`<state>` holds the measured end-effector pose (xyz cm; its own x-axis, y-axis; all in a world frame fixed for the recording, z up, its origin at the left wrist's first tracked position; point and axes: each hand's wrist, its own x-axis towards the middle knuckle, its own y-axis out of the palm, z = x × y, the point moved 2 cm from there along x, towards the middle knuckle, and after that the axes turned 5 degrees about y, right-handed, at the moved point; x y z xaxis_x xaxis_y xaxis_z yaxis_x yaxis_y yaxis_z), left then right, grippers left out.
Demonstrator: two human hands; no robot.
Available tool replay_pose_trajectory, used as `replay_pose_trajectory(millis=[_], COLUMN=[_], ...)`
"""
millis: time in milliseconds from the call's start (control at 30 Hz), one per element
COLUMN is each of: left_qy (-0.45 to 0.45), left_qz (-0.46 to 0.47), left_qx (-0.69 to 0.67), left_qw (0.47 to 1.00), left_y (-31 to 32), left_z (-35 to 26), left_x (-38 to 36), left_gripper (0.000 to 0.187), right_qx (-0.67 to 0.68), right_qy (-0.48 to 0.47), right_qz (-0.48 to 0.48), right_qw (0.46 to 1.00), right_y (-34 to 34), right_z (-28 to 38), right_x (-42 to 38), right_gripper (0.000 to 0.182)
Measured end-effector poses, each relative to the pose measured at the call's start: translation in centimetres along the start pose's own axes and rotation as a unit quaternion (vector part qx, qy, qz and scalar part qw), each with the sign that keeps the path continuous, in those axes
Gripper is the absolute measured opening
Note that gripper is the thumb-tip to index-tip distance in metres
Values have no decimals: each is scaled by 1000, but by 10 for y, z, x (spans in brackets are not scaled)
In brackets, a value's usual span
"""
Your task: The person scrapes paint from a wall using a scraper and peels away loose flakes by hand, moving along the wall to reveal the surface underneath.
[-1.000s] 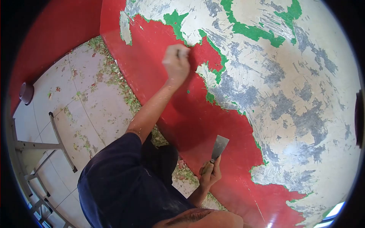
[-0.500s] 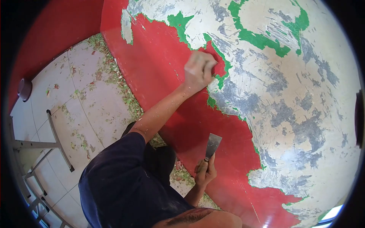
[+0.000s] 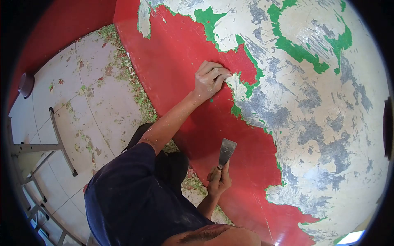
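Observation:
My left hand [image 3: 210,80] is against the red-painted wall [image 3: 180,61], its fingers bent and fingertips pinched together at the ragged paint edge. A pale bare patch [image 3: 237,85] edged with green lies right beside the fingertips. Whether a paint flake sits between them is hidden. Lower down, my right hand [image 3: 219,182] is wrapped around the handle of a paint scraper [image 3: 227,151]. The scraper's flat metal blade points up and stands in front of the red paint, with pale smudges on it.
White and grey scraped wall [image 3: 316,123] with green paint remnants [image 3: 303,51] fills the right side. Paint flakes [image 3: 139,90] litter the tiled floor [image 3: 98,110]. A metal ladder [image 3: 37,149] stands at left, and a dark reddish bowl-like container [image 3: 26,85] sits farther back.
My left hand, blurred earlier, is now sharper and slightly left of its former place on the wall, showing more of the bare patch. The view has shifted slightly; my right hand still grips the scraper.

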<state>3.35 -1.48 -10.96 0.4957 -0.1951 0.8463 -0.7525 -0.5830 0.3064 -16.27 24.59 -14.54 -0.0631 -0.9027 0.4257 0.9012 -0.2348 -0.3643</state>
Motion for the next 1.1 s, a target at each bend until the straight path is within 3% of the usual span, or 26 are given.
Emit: replay_pose_trajectory(millis=[267, 467, 567, 600, 700, 800, 900, 1000, 1100], left_qy=[36, -116, -57, 7, 24, 102, 106, 145, 196], left_qz=[-1, -51, 25, 29, 62, 107, 142, 109, 172], left_qx=[-16, 39, 7, 33, 34, 25, 14, 1, 21], left_qw=[999, 991, 998, 999, 997, 989, 984, 983, 965], left_y=[0, -17, -22, -22, -22, -17, -18, -20, -24], left_z=[5, 23, 6, 0, -6, -8, -3, -10, -30], left_x=[6, -19, -25, -21, -20, -26, -29, -20, -12], left_gripper=[13, 17, 21, 25, 23, 20, 21, 20, 19], right_qx=[12, -20, 9, -4, -22, -19, -30, -27, -32], right_qy=[19, 11, 11, 7, -11, -26, -19, -28, 0], right_qz=[10, 14, 34, 35, 35, 33, 37, 34, 10], right_qw=[1000, 1000, 999, 999, 999, 999, 999, 999, 999], right_y=[6, 9, 9, 9, 10, 8, 7, 6, 5], right_z=[1, 6, -2, -3, -3, -1, -1, -2, 3], right_x=[-2, -2, -4, -5, -5, -4, -6, -6, -9], right_gripper=[43, 42, 42, 43, 43, 43, 43, 43, 44])
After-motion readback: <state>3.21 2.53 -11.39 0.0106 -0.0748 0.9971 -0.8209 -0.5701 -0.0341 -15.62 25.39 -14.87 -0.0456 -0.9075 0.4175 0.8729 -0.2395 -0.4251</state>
